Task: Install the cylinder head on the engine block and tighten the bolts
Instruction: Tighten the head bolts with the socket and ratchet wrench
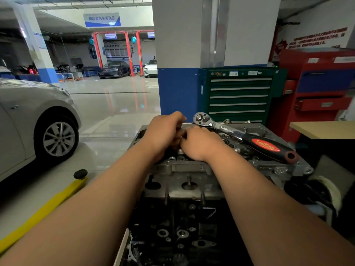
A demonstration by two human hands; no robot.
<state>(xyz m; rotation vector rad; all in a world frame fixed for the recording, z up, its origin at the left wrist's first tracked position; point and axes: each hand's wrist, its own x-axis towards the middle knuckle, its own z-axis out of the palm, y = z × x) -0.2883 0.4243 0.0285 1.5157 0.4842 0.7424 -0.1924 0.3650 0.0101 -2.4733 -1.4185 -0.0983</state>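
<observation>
Got cylinder head [188,167] seated on engine block [178,227], left hand [163,131] and right hand [199,143] curled together at its far edge; can't tell on what. Could cross-thread a bolt if started crooked. Could also knock loose ratchet [249,139] off the top.

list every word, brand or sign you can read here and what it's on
"ToolKing": red oval on the ratchet handle.
Print on the ratchet's steel shank: too small to read.
"新能源汽车实训区", roughly: blue banner at the back.
Red wall sign: blurred.
Labels on the green tool cabinet: too small.
</observation>
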